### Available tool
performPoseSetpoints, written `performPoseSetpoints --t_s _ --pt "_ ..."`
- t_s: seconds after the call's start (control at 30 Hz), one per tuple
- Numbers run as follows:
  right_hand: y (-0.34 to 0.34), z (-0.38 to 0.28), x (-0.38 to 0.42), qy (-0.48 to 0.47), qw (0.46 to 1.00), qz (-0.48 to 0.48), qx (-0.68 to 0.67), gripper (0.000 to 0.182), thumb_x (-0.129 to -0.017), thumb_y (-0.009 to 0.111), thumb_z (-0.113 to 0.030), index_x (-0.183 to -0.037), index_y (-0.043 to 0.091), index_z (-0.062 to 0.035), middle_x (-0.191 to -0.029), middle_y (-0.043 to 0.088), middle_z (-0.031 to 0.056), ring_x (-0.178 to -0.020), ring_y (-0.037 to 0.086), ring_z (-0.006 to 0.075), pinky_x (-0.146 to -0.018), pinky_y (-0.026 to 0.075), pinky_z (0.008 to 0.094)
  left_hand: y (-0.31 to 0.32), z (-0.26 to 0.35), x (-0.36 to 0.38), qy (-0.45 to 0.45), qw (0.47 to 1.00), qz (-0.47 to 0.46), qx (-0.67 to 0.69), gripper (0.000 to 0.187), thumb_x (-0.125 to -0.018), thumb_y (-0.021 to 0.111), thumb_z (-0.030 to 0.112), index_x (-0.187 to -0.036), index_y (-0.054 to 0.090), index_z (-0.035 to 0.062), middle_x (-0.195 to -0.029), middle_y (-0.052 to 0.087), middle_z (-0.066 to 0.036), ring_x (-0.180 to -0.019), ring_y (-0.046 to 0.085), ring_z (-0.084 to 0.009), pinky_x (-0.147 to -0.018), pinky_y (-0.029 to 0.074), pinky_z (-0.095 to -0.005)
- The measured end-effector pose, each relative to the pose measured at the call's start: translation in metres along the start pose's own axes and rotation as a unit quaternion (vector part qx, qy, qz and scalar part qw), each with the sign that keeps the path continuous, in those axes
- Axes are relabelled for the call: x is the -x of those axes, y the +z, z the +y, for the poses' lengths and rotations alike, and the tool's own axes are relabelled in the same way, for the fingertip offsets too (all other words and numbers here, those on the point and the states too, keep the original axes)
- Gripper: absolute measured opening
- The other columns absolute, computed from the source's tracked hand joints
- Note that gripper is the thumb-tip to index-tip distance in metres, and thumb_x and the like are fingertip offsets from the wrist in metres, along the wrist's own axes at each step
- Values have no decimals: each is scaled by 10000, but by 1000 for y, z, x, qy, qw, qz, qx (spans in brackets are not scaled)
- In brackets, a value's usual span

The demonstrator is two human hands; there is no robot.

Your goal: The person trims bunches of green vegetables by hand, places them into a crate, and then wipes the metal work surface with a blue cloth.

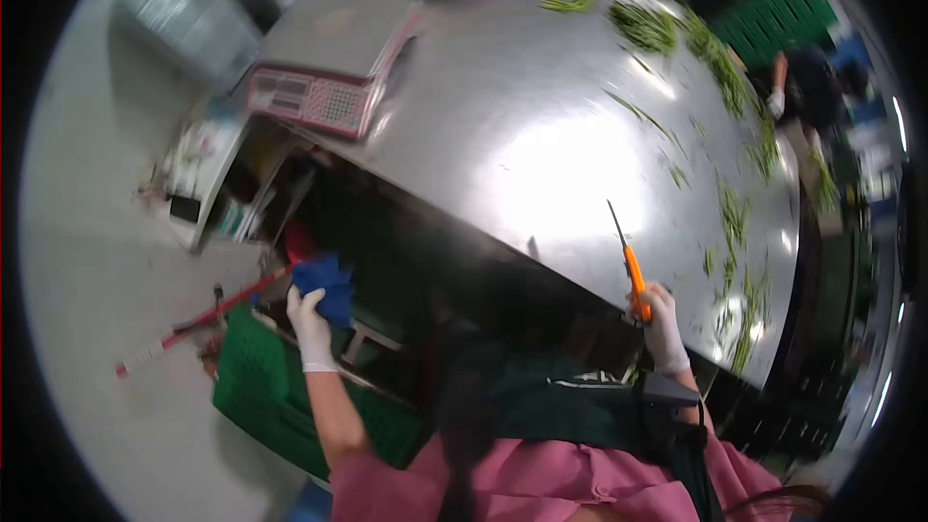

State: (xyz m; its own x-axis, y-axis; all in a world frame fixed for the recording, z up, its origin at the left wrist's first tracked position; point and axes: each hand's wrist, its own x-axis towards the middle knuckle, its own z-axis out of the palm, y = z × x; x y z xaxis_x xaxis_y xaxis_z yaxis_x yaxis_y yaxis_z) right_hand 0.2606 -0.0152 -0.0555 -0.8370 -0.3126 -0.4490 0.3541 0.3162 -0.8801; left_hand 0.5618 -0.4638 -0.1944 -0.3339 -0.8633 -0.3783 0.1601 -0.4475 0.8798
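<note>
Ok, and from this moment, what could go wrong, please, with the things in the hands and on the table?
The gloved right hand holds an orange-handled cutting tool with its thin blade bare; a careless turn might cut someone.
Loose green stems lie near the edge of the metal table, so a sleeve or arm could brush some off.
The blue cloth hangs loosely from the gloved left hand and may catch on something nearby.

Grey metal surface [464, 68]: pink-edged electronic scale with keypad [324, 97] on it | white shelf unit [220, 174]: black flat rectangular object [185, 209] on top | red-and-white pole [208, 319] beside green perforated plastic crate [253, 372] | upper right: green slatted plastic crate [788, 19], dark-clothed co-worker [812, 92] near it
</note>
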Motion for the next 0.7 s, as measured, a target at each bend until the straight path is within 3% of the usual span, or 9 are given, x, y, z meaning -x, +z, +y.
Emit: performPoseSetpoints --t_s 0.07,0.13,0.2,0.3,0.4,0.47,0.5,0.57,0.7 --pt "-30 3 11 -10 998 41 -42 232 -907 540 -224 -922 619 -6 -779 597 46 -703 554 119 -693 448 257 110 22 6 100 981 -143 -83 507 -731 622 -75 -1229 537 -39 -1106 621 -88 -1005 602 -210 -938 456 -313" --pt "-55 14 27 -21 993 90 -79 234 -908 541 -227 -928 618 -7 -789 600 45 -702 558 121 -693 452 257 198 40 3 258 869 -206 -370 380 -735 670 -46 -1094 552 -9 -988 608 -76 -932 579 -171 -870 456 -304" --pt "-53 27 43 -39 982 145 -112 240 -909 545 -234 -935 617 -7 -786 601 45 -703 559 122 -694 452 258 245 21 -45 325 817 -274 -390 320 -725 659 -12 -1021 537 0 -884 554 -90 -840 544 -186 -828 459 -307" --pt "-83 47 77 -24 970 225 -92 284 -892 543 -293 -946 606 -22 -809 581 35 -718 550 115 -699 461 270 323 10 -72 302 599 -368 -644 770 -747 785 380 -1356 452 48 -1263 573 -222 -1186 551 -344 -1021 412 -399" --pt "-100 72 114 -7 941 317 -115 240 -891 559 -241 -951 621 -16 -783 597 36 -708 558 115 -689 455 266 354 -53 -121 360 524 -350 -688 1101 -728 730 632 -1556 196 141 -1586 206 -219 -1475 128 -403 -1185 115 -514" --pt "-106 99 142 6 920 370 -126 248 -890 564 -245 -961 621 -14 -795 604 37 -711 562 111 -688 457 260 354 -114 -142 350 543 -341 -683 989 -766 700 617 -1543 261 191 -1586 262 -149 -1468 181 -380 -1181 128 -520" --pt "-108 108 154 22 909 393 -140 252 -891 566 -247 -967 621 -13 -803 607 38 -714 564 110 -689 457 257 359 -133 -138 390 534 -298 -688 832 -809 703 491 -1501 361 180 -1556 333 -131 -1447 251 -357 -1175 161 -514" --pt "-112 136 174 31 890 429 -154 269 -896 567 -243 -1011 617 -5 -821 616 42 -718 580 117 -705 470 252 368 -183 -133 418 603 -296 -611 682 -833 684 351 -1439 449 146 -1511 401 -148 -1416 323 -336 -1167 190 -511" --pt "-156 188 196 28 863 443 -241 261 -903 560 -216 -1034 612 4 -858 629 50 -739 596 120 -711 480 264 441 -241 39 483 585 -339 -556 555 -861 618 292 -1361 523 72 -1464 453 -188 -1398 349 -356 -1160 200 -514"
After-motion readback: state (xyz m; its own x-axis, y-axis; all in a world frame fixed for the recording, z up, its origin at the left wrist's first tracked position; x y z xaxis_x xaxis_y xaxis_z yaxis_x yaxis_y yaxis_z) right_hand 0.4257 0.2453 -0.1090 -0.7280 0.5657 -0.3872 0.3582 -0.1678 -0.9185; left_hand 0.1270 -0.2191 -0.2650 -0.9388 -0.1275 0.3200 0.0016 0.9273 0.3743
